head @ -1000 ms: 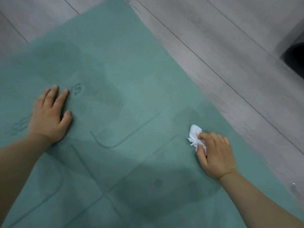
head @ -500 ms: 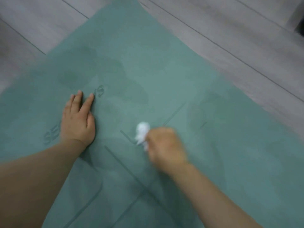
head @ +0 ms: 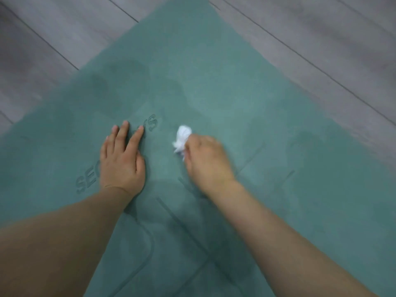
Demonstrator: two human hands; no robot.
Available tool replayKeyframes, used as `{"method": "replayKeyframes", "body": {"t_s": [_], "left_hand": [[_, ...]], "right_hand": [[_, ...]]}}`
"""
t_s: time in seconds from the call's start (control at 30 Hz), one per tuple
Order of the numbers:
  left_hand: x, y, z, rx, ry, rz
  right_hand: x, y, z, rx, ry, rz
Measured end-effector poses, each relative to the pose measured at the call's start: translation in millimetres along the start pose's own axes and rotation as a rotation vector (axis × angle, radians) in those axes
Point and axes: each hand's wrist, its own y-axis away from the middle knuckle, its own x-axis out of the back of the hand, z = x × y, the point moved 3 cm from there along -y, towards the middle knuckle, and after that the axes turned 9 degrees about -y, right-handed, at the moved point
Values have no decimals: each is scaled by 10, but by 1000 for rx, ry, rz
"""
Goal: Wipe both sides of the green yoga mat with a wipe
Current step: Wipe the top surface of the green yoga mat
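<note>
Flat green textured yoga mat (head: 214,82) lies spread on grey plank floor (head: 321,39). Right hand (head: 205,161) closed around crumpled white wipe (head: 182,139), pressed to the mat; left hand (head: 122,161) open, palm down, bracing. Best: overlapping strokes, even pressure. Darker damp patches, embossed lettering visible

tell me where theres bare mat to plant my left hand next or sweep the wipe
Bare patches: the far end of the green yoga mat, beyond both hands up to the grey floor, and the wide stretch right of the right hand toward the mat's right edge. Crowded: the narrow strip between the flat left hand and the white wipe.
</note>
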Motion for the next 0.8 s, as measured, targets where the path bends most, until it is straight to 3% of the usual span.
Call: {"method": "replayKeyframes", "body": {"t_s": [0.1, 0.13, 0.17, 0.2, 0.37, 0.47, 0.53, 0.6, 0.7, 0.73, 0.8], "left_hand": [[17, -13, -1, 4, -4, -1], [20, -11, 0, 5, -6, -1], [22, -3, 3, 7, -8, -4], [21, 2, 11, 10, -9, -7], [23, -1, 24, 32, -28, -28], [10, -4, 33, 34, -36, -41], [12, -14, 39, 32, -38, -42], [11, -13, 34, 35, -44, -40], [6, -2, 23, 36, -45, -39], [11, -8, 20, 36, -41, -35], [7, -19, 36, 31, -37, -36]], "right_hand": [[-292, 790, -708, 518, -146, -517], [-281, 810, -676, 565, -178, -645], [-255, 667, -541, 577, -209, -655], [-189, 381, -326, 506, -201, -603], [794, -1237, 1284, -106, 74, 75], [893, -1334, 1473, -359, 185, 145], [633, -1098, 1097, -263, 123, 181], [264, -558, 465, 67, -103, -7], [-1, 726, -373, 643, -109, -796], [7, 913, -374, 744, -48, -944], [76, 639, -95, 761, -101, -856]]}}
